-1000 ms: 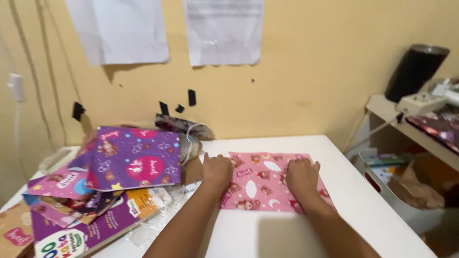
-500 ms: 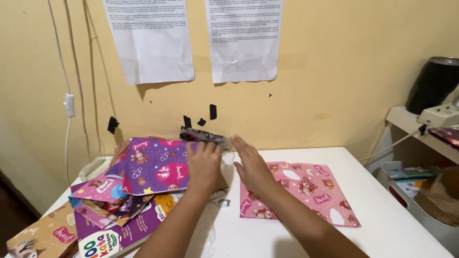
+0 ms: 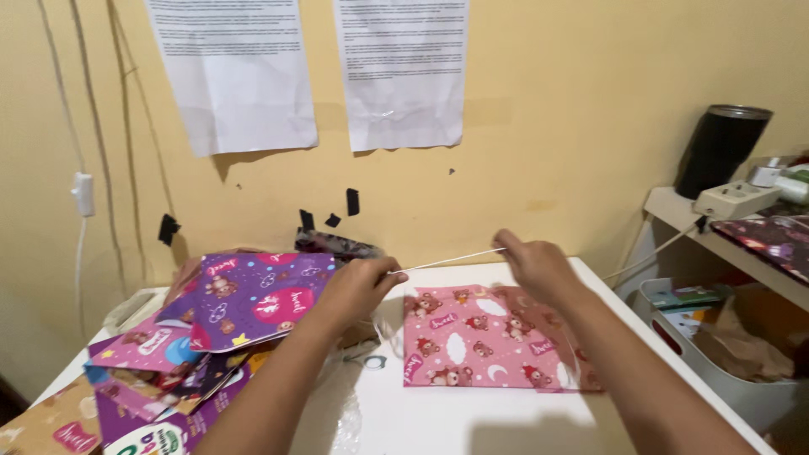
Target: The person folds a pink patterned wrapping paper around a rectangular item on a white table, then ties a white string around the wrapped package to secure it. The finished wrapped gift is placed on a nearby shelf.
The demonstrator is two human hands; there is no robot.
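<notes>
Yellow wall with two white printed sheets (image 3: pixel 313 67) taped up and a few scraps of black tape (image 3: pixel 352 202) backs a white table (image 3: pixel 472 421) seen from above. Over the table the person's left hand (image 3: pixel 356 286) and right hand (image 3: pixel 533 263) are held well apart, each with fingers pinched shut on one end of a thin white string (image 3: pixel 447 259), so the strand runs taut between them, raised above the surface rather than lying on it. Directly below the string, flat on the table, lies a pink paper bag printed with little bears and clouds (image 3: pixel 480 347), squared to the table edge and free of both hands. To the left a loose, overlapping heap of purple and pink patterned paper bags (image 3: pixel 244 299) leans toward the wall, with a small metal ring (image 3: pixel 371 362) on the table beside it. At the right, a low shelf carries a dark cylindrical tumbler (image 3: pixel 723 150) and a white power strip (image 3: pixel 735 200), and a white plastic bin (image 3: pixel 716 371) stands below.
</notes>
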